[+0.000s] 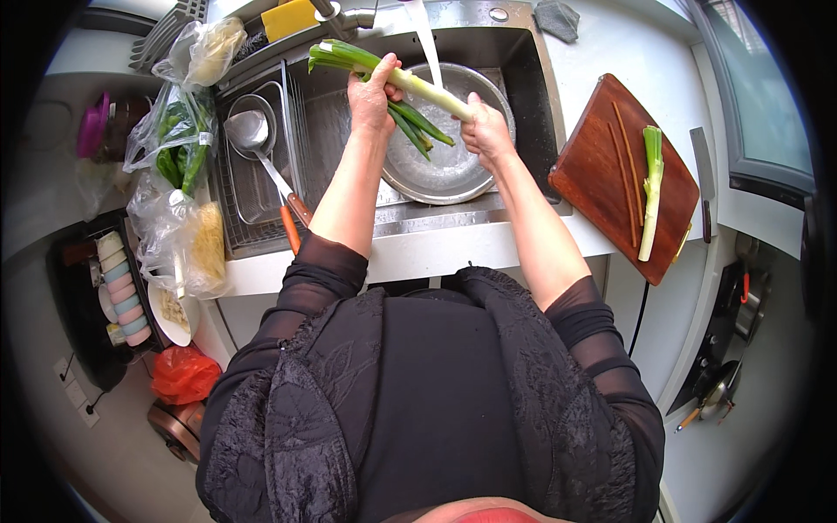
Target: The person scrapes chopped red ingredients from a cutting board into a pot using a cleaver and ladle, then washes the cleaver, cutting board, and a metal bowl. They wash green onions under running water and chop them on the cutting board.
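Both my hands hold a long leek (425, 88) over the sink. My left hand (374, 98) grips it near the green leaves, some of which hang below that hand. My right hand (486, 131) is closed around the white end. Water runs from the tap (353, 19) in a stream that falls beside the stalk. Beneath the leek a round metal basin (451, 186) stands in the sink and holds water. On a wooden cutting board (592, 153) at the right lie another leek (652, 196) and a pair of wooden chopsticks (628, 176).
A cleaver (703, 163) lies right of the board. In the sink's left part, a wire rack (255, 238) holds a strainer and a ladle (248, 131). Plastic bags of vegetables (173, 144) line the left counter, near a white dish (186, 330). A grey cloth (556, 19) lies behind.
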Tool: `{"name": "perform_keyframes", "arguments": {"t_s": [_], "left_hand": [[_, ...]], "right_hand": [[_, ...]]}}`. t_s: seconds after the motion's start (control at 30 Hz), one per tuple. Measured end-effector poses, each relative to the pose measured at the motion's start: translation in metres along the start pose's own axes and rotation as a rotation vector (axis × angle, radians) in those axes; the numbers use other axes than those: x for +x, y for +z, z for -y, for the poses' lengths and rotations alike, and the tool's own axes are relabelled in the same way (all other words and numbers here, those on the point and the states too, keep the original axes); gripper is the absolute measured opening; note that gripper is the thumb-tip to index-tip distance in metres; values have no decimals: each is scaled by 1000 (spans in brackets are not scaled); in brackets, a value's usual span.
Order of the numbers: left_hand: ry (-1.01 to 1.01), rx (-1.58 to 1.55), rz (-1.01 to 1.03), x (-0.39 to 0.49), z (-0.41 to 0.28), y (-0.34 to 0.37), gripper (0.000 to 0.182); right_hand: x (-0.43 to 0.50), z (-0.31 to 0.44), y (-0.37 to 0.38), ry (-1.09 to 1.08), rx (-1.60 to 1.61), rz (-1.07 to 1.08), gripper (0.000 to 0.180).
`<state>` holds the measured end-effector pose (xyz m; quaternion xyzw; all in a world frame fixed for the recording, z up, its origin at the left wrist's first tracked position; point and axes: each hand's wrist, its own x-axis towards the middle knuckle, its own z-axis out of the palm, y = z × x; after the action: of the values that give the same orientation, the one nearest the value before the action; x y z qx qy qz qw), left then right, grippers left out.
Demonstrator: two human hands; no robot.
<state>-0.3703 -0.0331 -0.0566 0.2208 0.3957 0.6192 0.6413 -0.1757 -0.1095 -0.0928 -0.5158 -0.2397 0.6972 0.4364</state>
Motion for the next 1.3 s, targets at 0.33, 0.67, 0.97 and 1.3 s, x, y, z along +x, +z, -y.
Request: {"name": "perform_keyframes", "arguments": {"t_s": [0.33, 0.67, 0.97, 1.3], "left_hand": [[-180, -80, 283, -9, 36, 30, 38], [-345, 110, 280, -34, 61, 25, 36], [-379, -213, 174, 9, 33, 4, 48], [-514, 78, 118, -12, 30, 7, 27]], "right_hand": [[-20, 21, 26, -150, -37, 354, 51], [-17, 22, 20, -141, -58, 102, 28], [-40, -2, 20, 56, 184, 112, 25], [-32, -3, 16, -45, 120, 54, 49]]}}
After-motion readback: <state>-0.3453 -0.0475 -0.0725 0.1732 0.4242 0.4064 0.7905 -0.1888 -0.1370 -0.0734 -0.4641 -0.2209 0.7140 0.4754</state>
